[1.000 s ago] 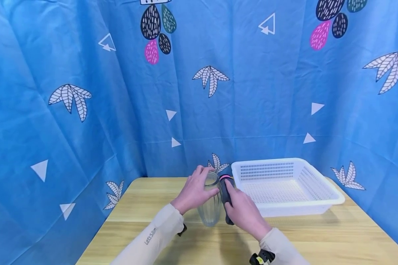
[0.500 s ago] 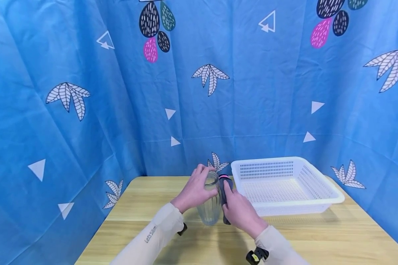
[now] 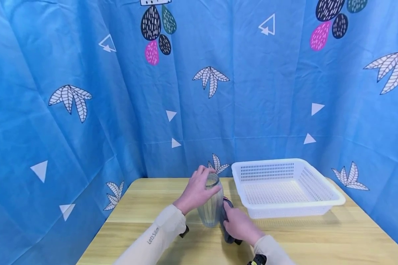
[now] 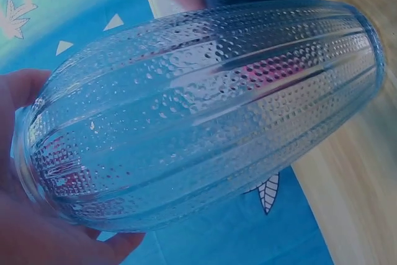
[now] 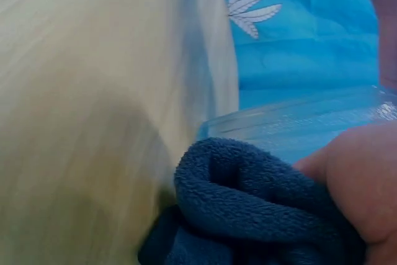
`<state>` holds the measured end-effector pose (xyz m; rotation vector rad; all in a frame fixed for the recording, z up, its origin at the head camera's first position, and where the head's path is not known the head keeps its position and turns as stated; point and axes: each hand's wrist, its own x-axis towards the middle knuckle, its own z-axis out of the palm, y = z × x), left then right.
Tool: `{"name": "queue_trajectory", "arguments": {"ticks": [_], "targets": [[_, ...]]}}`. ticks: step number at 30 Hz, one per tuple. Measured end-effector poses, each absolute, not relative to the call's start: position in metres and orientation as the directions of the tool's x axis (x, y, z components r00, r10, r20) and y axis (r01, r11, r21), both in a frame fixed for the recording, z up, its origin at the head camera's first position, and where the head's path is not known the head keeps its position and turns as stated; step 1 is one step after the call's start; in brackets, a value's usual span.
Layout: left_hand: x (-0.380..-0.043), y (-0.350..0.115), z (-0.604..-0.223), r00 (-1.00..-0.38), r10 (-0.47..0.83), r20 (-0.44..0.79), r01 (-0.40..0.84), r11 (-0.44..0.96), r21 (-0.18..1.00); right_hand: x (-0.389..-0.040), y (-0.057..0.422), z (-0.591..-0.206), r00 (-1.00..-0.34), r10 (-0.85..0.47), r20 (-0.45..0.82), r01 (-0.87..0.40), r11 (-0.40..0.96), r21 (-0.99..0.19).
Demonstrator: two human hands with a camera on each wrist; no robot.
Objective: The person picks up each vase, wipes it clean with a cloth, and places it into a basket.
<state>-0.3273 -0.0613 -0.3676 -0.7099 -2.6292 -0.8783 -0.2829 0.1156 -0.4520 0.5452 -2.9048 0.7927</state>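
A clear ribbed glass vase (image 3: 209, 214) stands roughly upright over the wooden table, its textured wall (image 4: 198, 116) filling the left wrist view. My left hand (image 3: 196, 189) grips it round the top rim, thumb on the near side. A folded dark grey-blue towel (image 3: 228, 236) is in my right hand (image 3: 241, 225), low beside the vase's right wall. In the right wrist view the fluffy towel (image 5: 254, 212) bunches under the hand, close to the glass. Whether it touches the glass is hard to tell, and the right fingertips are mostly hidden.
A white perforated plastic basket (image 3: 318, 211) sits at the back right of the wooden table (image 3: 132, 217). Behind and along both sides hangs a blue patterned curtain (image 3: 268, 92).
My right hand and the towel have moved down along the vase's right side, toward me and away from the basket's corner. My left hand keeps its grip on the rim.
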Motion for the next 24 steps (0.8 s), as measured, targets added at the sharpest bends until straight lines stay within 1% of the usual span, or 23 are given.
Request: {"name": "queue_trajectory", "arguments": {"ticks": [3, 6, 9, 13, 16, 18, 20, 24], "targets": [[-0.327, -0.061, -0.368, -0.849, 0.343, 0.402, 0.519, 0.684, 0.512, -0.282, 0.118, -0.443, -0.942, -0.274, 0.194, -0.336, 0.782, -0.525], [-0.326, -0.061, -0.367, -0.865, 0.322, 0.384, 0.495, 0.673, 0.55, -0.279, 0.12, -0.428, -0.944, -0.237, 0.228, -0.324, 0.784, -0.529], [-0.326, -0.061, -0.367, -0.871, 0.311, 0.379, 0.484, 0.675, 0.557, -0.274, 0.119, -0.413, -0.931, -0.208, 0.299, -0.341, 0.786, -0.515], [-0.325, -0.062, -0.366, -0.864, 0.304, 0.401, 0.49, 0.688, 0.535, -0.269, 0.117, -0.397, -0.884, -0.18, 0.432, -0.385, 0.804, -0.454], [-0.323, -0.063, -0.365, -0.859, 0.306, 0.411, 0.499, 0.68, 0.536, -0.267, 0.116, -0.39, -0.821, -0.17, 0.546, -0.422, 0.825, -0.377], [-0.322, -0.063, -0.363, -0.854, 0.316, 0.414, 0.509, 0.669, 0.541, -0.266, 0.115, -0.387, -0.789, -0.169, 0.591, -0.433, 0.836, -0.338], [-0.321, -0.063, -0.363, -0.851, 0.328, 0.411, 0.518, 0.653, 0.552, -0.267, 0.113, -0.386, -0.785, -0.168, 0.597, -0.424, 0.847, -0.32], [-0.323, -0.062, -0.364, -0.844, 0.346, 0.41, 0.53, 0.651, 0.543, -0.271, 0.11, -0.39, -0.849, -0.172, 0.5, -0.377, 0.861, -0.343]]}}
